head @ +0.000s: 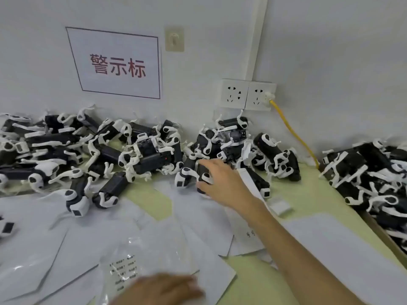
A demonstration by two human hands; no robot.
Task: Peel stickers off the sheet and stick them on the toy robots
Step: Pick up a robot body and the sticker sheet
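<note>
The right hand (222, 182) reaches forward across the table (308, 190) and grips 1 black-and-white robot (187, 176) at the near edge of the pile (88, 148). The fingers curl over the top of its dark body and the thumb comes in from below, so the robot sits between them with its white shoulder and head end sticking out to the left of the hand. It touches the table and its neighbours in the pile.

The left hand (158, 289) is at the bottom edge, blurred, lying on the sheet (123, 271) – whether its fingers are flat or pinching cannot be told. The sheet is glossy, with rows of small dark printed labels, and lies well apart from the gripped robot, nearer the person.

Loose white papers (198, 219) overlap across the table between sheet and pile. The pile runs along the foot of the wall (330, 62); more robots fill a box (378, 230) at the right. On the wall – a sign (116, 64) with red characters, 2 sockets (246, 94) and a yellow cable (293, 130) plugged into the right one
</note>
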